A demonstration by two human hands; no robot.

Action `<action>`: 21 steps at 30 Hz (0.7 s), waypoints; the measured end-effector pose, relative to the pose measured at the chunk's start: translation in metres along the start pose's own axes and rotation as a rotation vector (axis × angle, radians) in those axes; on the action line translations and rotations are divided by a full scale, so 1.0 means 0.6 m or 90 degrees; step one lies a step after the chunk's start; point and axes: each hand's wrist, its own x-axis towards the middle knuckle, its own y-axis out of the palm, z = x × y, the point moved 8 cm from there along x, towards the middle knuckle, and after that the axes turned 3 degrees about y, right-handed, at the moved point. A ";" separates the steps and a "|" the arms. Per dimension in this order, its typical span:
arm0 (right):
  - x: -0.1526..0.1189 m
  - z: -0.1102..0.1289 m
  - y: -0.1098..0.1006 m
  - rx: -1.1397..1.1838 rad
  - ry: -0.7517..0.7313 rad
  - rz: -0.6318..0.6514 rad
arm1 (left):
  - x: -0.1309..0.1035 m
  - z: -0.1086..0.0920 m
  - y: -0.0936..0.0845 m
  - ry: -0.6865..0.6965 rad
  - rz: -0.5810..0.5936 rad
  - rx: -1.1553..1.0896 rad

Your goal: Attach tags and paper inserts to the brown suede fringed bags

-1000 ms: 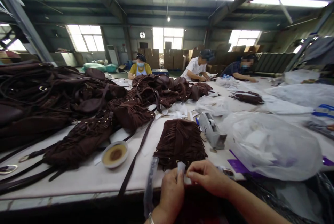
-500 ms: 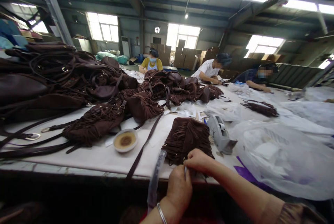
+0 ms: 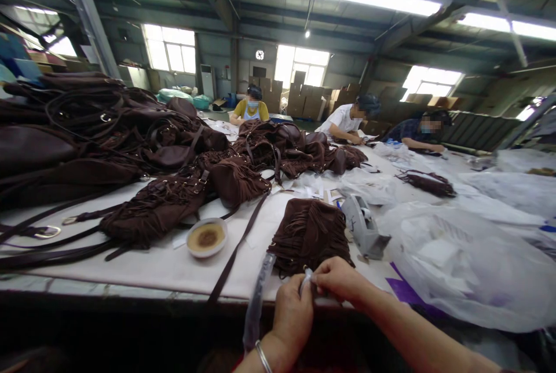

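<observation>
A dark brown fringed bag [image 3: 309, 231] lies on the table before me. At its near edge, my left hand [image 3: 293, 310] is closed around a bunched piece of clear plastic wrap [image 3: 307, 278]. My right hand [image 3: 337, 281] pinches at the same wrap from the right, fingertips close to the left thumb. A small bit of metal hardware shows just above the wrap; what lies inside the wrap is hidden. From the bag's left corner a plastic-covered strap [image 3: 258, 303] hangs over the table edge, beside my left wrist.
A grey tape dispenser [image 3: 364, 227] stands right of the bag, near a large clear plastic bag [image 3: 469, 269]. Left are a bowl of yellowish paste [image 3: 207, 238], a loose dark strap [image 3: 238, 248] and a heap of brown bags [image 3: 108, 130]. Several people work across the table.
My right hand has shifted slightly right and down, with its fingers now on the wrap. More of the plastic shows between the hands. The view has shifted slightly.
</observation>
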 end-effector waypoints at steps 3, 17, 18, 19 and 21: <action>-0.002 -0.013 0.000 0.054 0.008 -0.077 | -0.001 0.017 0.010 -0.070 0.011 -0.082; -0.019 -0.061 0.056 0.492 0.018 0.022 | -0.013 0.046 0.037 -0.324 0.052 -0.457; -0.019 -0.062 0.057 0.509 0.009 0.027 | -0.014 0.047 0.037 -0.331 0.053 -0.464; -0.020 -0.062 0.059 0.523 0.003 0.036 | -0.014 0.047 0.038 -0.332 0.055 -0.465; -0.022 -0.062 0.064 0.544 0.006 0.057 | -0.012 0.044 0.039 -0.318 0.063 -0.452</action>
